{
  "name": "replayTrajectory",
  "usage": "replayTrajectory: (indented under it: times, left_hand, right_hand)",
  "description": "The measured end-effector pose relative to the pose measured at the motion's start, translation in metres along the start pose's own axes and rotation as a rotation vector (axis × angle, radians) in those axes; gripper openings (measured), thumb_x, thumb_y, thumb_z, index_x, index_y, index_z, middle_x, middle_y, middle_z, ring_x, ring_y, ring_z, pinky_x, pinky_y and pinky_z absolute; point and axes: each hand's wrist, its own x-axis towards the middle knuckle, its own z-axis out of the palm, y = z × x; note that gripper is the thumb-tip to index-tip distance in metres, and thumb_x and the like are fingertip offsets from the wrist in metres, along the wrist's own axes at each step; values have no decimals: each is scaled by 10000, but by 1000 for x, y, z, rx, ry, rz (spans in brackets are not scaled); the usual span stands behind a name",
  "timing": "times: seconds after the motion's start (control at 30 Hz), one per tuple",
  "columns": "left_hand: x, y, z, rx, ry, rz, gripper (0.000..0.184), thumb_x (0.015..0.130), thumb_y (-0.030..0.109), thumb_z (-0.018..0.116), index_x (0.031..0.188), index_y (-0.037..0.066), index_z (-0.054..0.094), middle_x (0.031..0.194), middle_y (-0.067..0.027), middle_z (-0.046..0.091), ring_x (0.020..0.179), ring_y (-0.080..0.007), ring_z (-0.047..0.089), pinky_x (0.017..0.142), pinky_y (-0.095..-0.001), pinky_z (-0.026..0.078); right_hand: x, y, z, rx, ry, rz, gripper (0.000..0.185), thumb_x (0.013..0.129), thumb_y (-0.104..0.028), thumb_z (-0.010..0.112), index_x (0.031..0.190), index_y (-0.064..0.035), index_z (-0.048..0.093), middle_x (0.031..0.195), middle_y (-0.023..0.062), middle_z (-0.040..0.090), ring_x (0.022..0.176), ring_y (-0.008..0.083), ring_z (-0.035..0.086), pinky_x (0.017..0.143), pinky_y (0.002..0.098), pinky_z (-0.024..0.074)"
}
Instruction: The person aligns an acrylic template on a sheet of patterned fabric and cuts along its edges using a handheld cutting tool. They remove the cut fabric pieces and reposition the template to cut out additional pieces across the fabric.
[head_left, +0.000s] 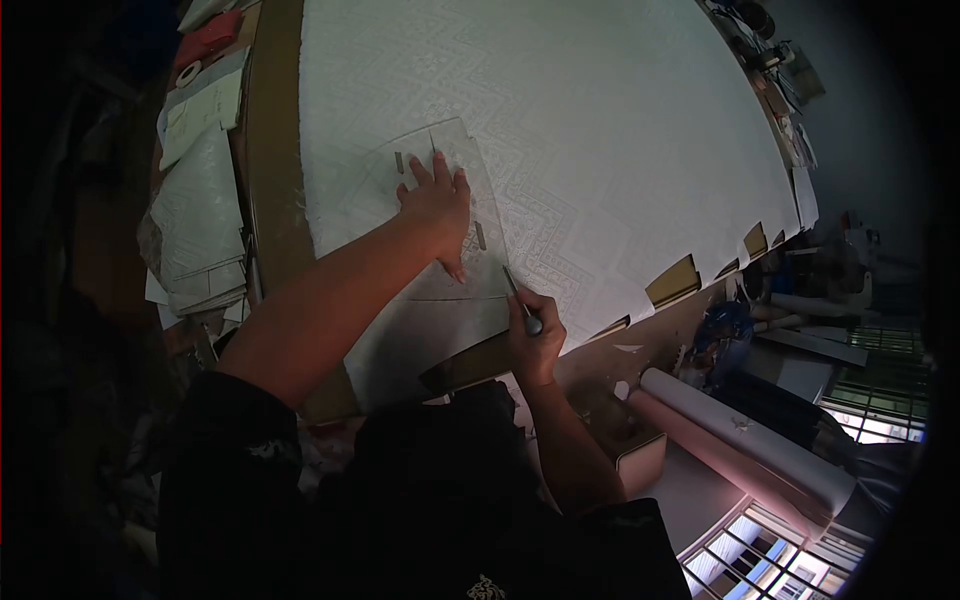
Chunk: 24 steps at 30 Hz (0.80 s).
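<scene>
My left hand [439, 212] lies open with its fingers spread, pressing on a clear template [487, 205] with dark slots and lines. Beneath the template is a wide sheet of white fabric [600, 120] with a raised zigzag pattern. In my right hand [538, 340] is a slim pointed tool [533, 324] with a rounded grey end, perhaps an awl. Its tip points up at the template's right edge, near the lower corner. I cannot tell whether the tip touches the fabric.
Papers and plastic-wrapped sheets [205, 215] are piled along the left side of the table. Angular notches [673, 281] are cut in the fabric's near right edge. Beyond that edge lie a white roll [745, 440], a pink roll [715, 455] and an open box [640, 455].
</scene>
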Motion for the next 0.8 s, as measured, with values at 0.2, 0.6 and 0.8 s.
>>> replayTrajectory:
  times: [0.2, 0.6, 0.8]
  left_hand:
    - [-3, -5, 4, -4, 66, 37, 1585, 432, 561, 1032, 1624, -35, 175, 1684, -370, 83, 1526, -614, 168, 1152, -628, 423]
    - [-7, 2, -6, 22, 13, -2, 1542, 481, 526, 1009, 1643, -4, 145, 1701, -336, 85, 1546, -579, 158, 1215, -547, 381]
    - [-7, 4, -5, 26, -1, -17, 1528, 480, 524, 1006, 1644, 9, 160, 1705, -321, 101, 1556, -557, 155, 1221, -536, 380]
  right_hand:
    - [37, -3, -33, 18, -169, 5, 170, 902, -15, 813, 1045, 4, 723, 967, 140, 778, 928, 176, 751, 843, 308, 581]
    - [162, 1, -65, 133, -940, -205, 175, 888, -24, 815, 1037, -61, 731, 998, 78, 782, 902, 193, 756, 799, 314, 572]
    - [183, 5, -57, 119, -1091, -308, 169, 886, -54, 810, 1032, -88, 732, 935, 64, 776, 831, 202, 749, 745, 317, 565]
